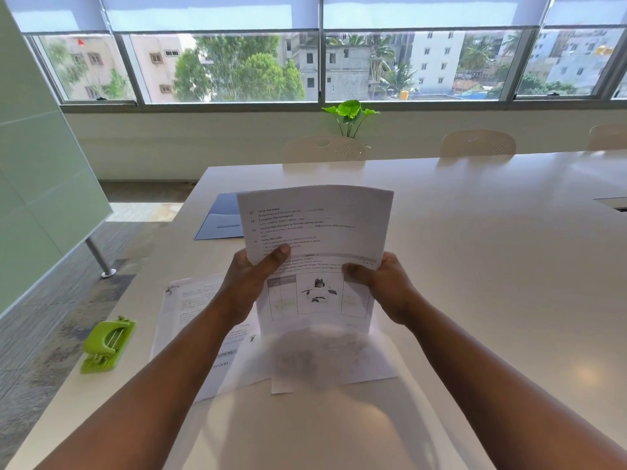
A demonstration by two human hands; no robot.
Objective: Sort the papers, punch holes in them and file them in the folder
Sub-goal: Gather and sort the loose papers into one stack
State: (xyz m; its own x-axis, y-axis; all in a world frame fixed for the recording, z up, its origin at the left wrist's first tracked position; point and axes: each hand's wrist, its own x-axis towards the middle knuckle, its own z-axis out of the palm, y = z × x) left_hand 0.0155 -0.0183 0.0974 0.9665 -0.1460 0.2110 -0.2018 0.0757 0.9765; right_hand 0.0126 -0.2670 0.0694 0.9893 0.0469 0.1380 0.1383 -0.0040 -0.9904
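Fingers and thumb of the left hand [249,281] pinch the lower left edge of a printed worksheet [317,222], the thumb lying across its front, while the right hand [383,286] grips the right side of a second sheet [319,300] bearing a butterfly diagram and a table, its fingers curled round the paper's edge. Both pages are held upright above a white desk [492,266], the upper one bowed slightly toward the camera and overlapping the top of the lower one. More loose papers [190,310] lie flat on the desk beneath the person's forearms, some turned sideways, and one sheet [325,357] nearest the held pages appears blurred. A lime-green hole punch [107,346] sits near the desk's left edge, well apart from the hands. A blue folder [220,217] lies open on the desk beyond the held sheets, partly hidden behind them. On the far side of the desk stand pale chairs [325,149] and a small leafy green plant [349,117], below a wide window [237,66] looking out on trees and apartment blocks.
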